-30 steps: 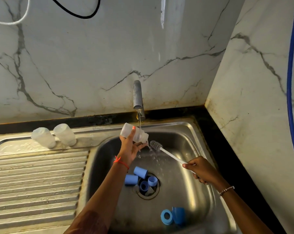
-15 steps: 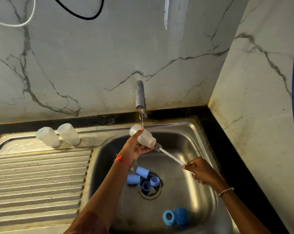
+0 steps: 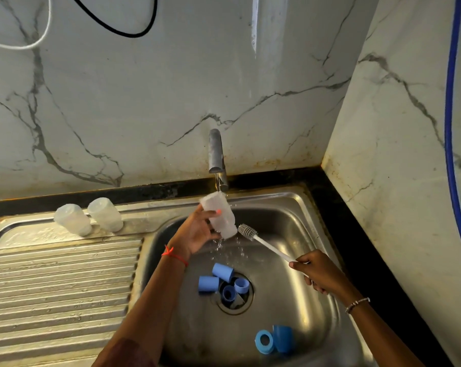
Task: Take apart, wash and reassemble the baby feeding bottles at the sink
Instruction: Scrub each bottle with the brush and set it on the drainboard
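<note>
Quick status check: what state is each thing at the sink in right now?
Tap: running.
Bottle: uncapped, tilted under the stream, gripped by left hand.
Brush: held by right hand, head just outside the bottle's mouth.
Two spare bottles: standing on the drainboard, uncapped.
Blue parts: loose in the sink, four by the drain, two nearer.

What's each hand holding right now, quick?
Left hand: grips the clear bottle under the tap.
Right hand: grips the bottle brush by its handle.
</note>
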